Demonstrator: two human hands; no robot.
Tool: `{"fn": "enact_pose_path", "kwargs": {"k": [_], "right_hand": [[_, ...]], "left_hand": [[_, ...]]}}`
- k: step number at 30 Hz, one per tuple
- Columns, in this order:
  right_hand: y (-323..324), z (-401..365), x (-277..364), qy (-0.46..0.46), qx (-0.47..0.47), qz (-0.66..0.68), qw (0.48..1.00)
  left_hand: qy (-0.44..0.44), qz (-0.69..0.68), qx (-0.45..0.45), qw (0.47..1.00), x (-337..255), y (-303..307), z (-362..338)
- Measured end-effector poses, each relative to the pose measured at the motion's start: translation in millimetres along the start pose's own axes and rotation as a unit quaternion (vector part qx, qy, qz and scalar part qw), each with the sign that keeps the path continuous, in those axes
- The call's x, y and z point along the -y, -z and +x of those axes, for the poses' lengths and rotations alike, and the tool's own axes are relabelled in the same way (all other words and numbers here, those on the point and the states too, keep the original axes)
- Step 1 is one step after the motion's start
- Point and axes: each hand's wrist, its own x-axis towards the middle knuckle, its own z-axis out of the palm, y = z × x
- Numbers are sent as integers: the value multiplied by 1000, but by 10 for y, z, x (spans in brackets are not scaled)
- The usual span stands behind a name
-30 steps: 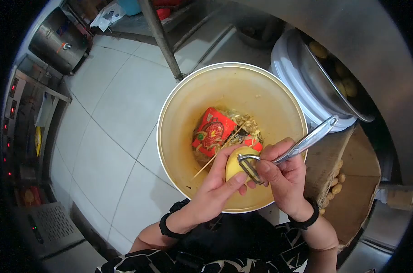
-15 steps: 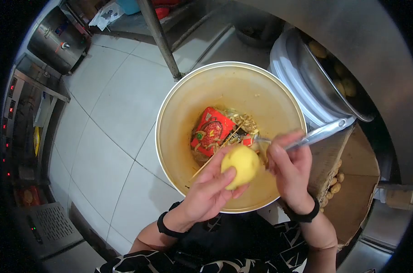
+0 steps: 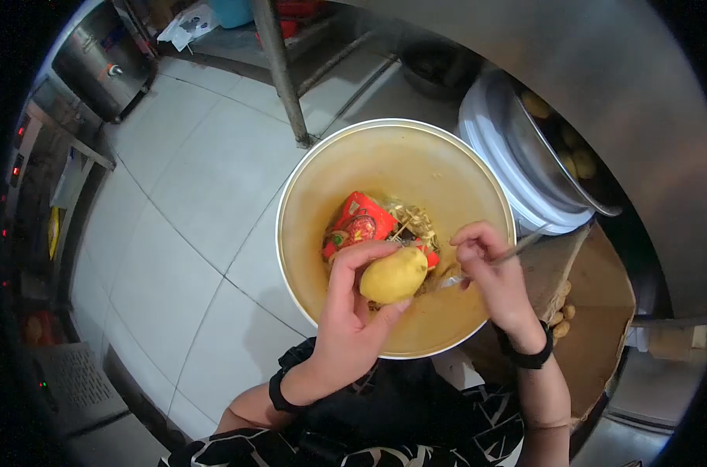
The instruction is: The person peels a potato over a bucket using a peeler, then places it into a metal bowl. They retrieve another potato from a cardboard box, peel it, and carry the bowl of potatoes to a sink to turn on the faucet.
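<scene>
A peeled yellow potato [image 3: 394, 275] sits in my left hand [image 3: 352, 315], with the fingers and thumb closed round its sides. My right hand [image 3: 495, 272] grips a metal peeler [image 3: 525, 243], its handle sticking out to the right and its head pointing toward the potato. A small gap separates the peeler's head from the potato. Both hands are above a large, round, cream-coloured bin [image 3: 400, 140]. Inside it lie a red printed packet [image 3: 363, 219] and peelings [image 3: 417, 222], partly hidden by my left hand.
Right of the bin, an open cardboard box [image 3: 595, 311] holds several unpeeled potatoes [image 3: 562, 321]. Behind it, a metal bowl [image 3: 552, 148] with potatoes rests on a white round container [image 3: 486, 132]. A metal table leg [image 3: 287, 93] stands beyond the bin on the tiled floor [image 3: 205, 171].
The potato has been turned in my left hand and now lies more sideways, slightly further left. The peeler has rotated so its handle shows edge-on. The view has shifted slightly.
</scene>
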Motion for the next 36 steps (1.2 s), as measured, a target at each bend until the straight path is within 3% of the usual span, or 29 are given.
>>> {"fn": "enact_pose_path", "kwargs": {"k": [3, 4, 6, 7, 9, 11, 12, 14, 15, 17, 18, 19, 21, 23, 25, 27, 30, 33, 34, 36], "right_hand": [[103, -33, -15, 61, 37, 49, 996], [123, -34, 23, 137, 33, -58, 988], [54, -134, 134, 144, 38, -121, 981], [15, -166, 204, 156, 40, -186, 969], [-73, -219, 339, 98, 110, -103, 984], [-129, -193, 256, 192, 135, -196, 952], [-157, -219, 273, 192, 122, -207, 951], [-198, -251, 298, 112, 125, -58, 984], [-163, -265, 360, 115, 120, -64, 984], [-52, -329, 508, 162, 133, -211, 955], [16, -369, 530, 226, 56, -247, 941], [112, -399, 564, 221, -26, -244, 944], [428, -297, 576, 339, -206, -319, 861], [792, -86, 582, 361, -303, -366, 803], [947, -44, 698, 283, -332, -513, 739], [1130, -21, 626, 206, -343, -557, 728], [1387, -190, 603, 256, -275, -524, 765], [1721, -543, 478, 226, -175, -530, 798], [1798, -708, 386, 144, -180, -528, 817], [2106, -996, 12, 94, -181, -570, 796]], "left_hand": [[37, -65, 4, 997, -35, -20, 9], [38, -69, 3, 997, -9, -11, -1], [-24, 51, 16, 998, 46, 25, 3], [-30, 42, 21, 998, 37, 47, 15], [-96, 239, 44, 965, 20, 68, 34], [-112, 221, 55, 967, -16, 22, 37], [-97, 198, 42, 974, -21, 15, 36], [-66, 146, 26, 987, 35, 28, 3], [-71, 141, 30, 987, 29, -19, 4], [-65, 43, -18, 997, -53, -156, 1], [-39, 31, -24, 998, -117, -191, -5], [-42, 26, -22, 999, -86, -167, 18], [-49, 226, 66, 971, 0, -36, 49], [-7, 240, 108, 965, -19, -27, 42], [1, 271, 125, 954, -23, -48, 44], [-2, 289, 135, 948, -29, -48, 49], [-11, 304, 122, 945, 42, -48, 52], [4, 306, 81, 949, 108, -95, 20], [12, 305, 74, 949, 112, -148, 23], [13, 296, 67, 953, 149, -219, 12]]}}
